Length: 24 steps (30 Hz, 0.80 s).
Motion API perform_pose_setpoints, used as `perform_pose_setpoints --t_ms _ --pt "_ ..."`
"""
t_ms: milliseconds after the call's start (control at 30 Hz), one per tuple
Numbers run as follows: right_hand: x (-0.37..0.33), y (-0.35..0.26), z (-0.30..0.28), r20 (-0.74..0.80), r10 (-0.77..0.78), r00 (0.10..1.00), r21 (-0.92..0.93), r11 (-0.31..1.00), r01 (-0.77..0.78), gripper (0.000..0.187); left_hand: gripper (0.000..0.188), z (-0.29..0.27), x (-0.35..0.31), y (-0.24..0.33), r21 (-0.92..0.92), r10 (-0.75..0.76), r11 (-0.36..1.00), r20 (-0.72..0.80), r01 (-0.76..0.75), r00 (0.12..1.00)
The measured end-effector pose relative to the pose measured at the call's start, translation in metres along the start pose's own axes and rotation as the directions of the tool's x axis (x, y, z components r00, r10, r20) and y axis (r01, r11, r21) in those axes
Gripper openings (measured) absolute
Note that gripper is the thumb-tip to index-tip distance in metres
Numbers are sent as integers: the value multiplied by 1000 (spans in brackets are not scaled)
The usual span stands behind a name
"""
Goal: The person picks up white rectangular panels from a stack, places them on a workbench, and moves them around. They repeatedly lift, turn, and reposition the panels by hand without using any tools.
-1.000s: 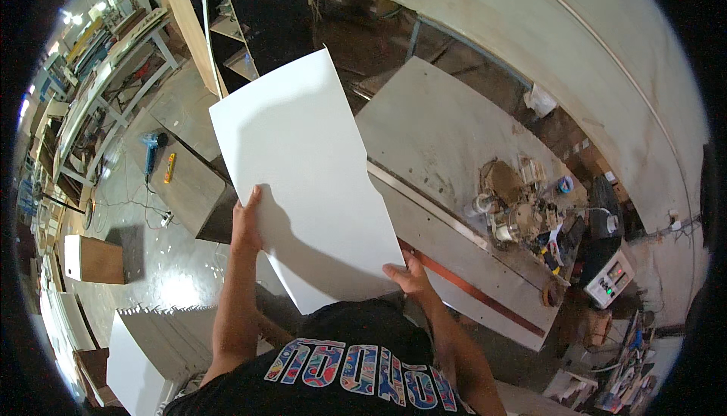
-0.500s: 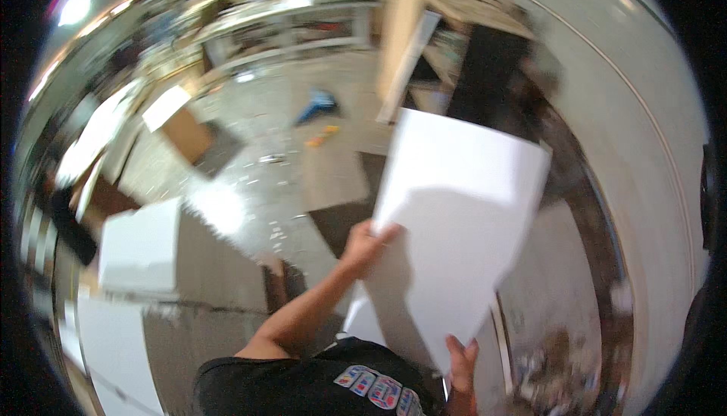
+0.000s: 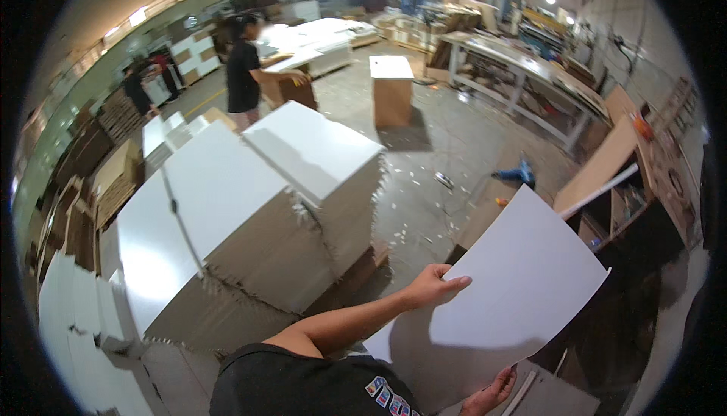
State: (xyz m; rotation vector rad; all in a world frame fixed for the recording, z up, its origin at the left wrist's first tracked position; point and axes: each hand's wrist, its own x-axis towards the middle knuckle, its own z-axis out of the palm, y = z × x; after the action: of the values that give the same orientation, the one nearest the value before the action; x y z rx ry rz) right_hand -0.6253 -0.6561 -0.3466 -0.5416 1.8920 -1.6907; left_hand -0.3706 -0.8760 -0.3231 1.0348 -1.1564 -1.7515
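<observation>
A large white board (image 3: 522, 272) is held in front of my body, tilted, with a shadow across its lower part. My left hand (image 3: 437, 287) grips its left edge, the thumb lying on the white face and the fingers hidden behind. At the lower right edge, my right hand (image 3: 491, 395) holds the board from below with its fingers curled at the rim. Left of the board stand tall stacks of white panels (image 3: 310, 151), their grey-brown edges showing.
A blue power drill (image 3: 516, 173) lies on the floor beyond the board. Farther off stand a white-topped box (image 3: 392, 101) and a long workbench (image 3: 522, 71). Wooden shelving (image 3: 644, 166) is at the right. Another person (image 3: 244, 67) works beyond the stacks. White scraps litter the floor.
The view has swung left, bringing the stacks and the other person into sight. Both my hands keep hold of the board, which now leans farther to the right.
</observation>
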Motion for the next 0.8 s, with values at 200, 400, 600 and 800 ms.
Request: perform_pose_setpoints --t_ms 200,400,600,800 --pt "-19 6 33 336 -76 939 -41 995 95 49 52 -66 -94 -8 17 45 999 -280 -42 959" --pt "-54 -14 70 548 84 832 -53 996 -66 59 57 -105 -176 -23 39 101 995 -495 -95 863" --pt "-80 1 85 744 131 655 -292 946 142 57 57 -125 -227 -64 18 34 999 -655 -30 755" --pt "-50 12 134 767 103 634 -273 946 177 53 57 -161 -176 -90 131 141 989 -740 -64 657"
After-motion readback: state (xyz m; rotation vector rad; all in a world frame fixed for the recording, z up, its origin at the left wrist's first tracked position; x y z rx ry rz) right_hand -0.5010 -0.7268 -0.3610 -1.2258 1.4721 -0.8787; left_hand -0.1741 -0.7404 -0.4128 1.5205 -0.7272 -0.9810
